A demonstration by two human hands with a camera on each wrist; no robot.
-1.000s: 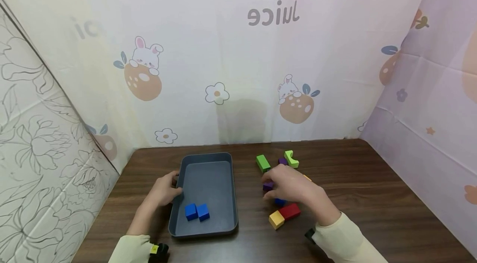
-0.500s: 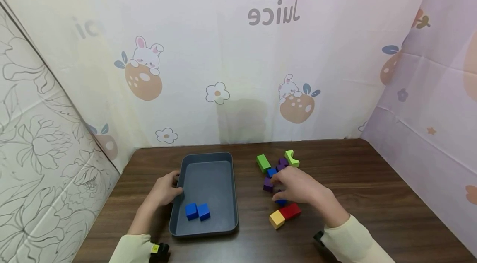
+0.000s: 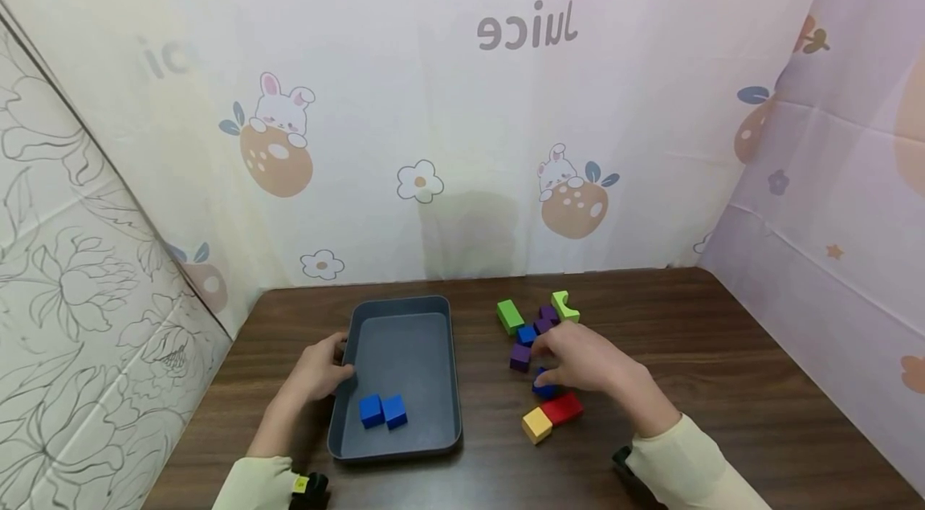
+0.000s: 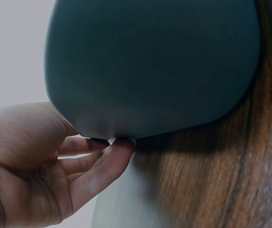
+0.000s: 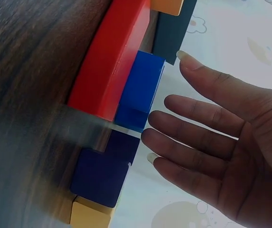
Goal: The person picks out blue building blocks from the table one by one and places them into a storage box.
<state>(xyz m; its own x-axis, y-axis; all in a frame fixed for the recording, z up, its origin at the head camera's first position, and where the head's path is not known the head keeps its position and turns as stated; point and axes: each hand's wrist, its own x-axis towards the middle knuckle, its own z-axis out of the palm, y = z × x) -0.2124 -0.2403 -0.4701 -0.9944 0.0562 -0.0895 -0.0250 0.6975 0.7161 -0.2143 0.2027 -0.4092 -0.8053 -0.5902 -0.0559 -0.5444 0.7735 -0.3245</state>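
Observation:
At the left, my left hand [image 3: 318,368] grips the long side of a dark grey tray [image 3: 405,353], thumb over the rim and fingers outside it. Two blue cubes [image 3: 383,411] sit side by side near the tray's front end. To the right, my right hand [image 3: 588,361] hovers palm down beside a blue block [image 3: 543,387]. Its fingers are extended and apart, holding nothing, in the right wrist view. A red block [image 3: 562,409] and a yellow block [image 3: 537,425] lie together just in front of that blue block. A purple block [image 3: 519,358] is left of the fingertips.
Behind the right hand lie another blue block [image 3: 527,335], small purple blocks [image 3: 547,316], a green block [image 3: 510,316] and a light green arch-shaped block [image 3: 564,308]. The brown wooden table [image 3: 665,317] meets a printed curtain [image 3: 462,237] at its back edge.
My right hand has moved a little to the right, uncovering the rear blue block and more of the purple ones. The left hand and tray have stayed in place.

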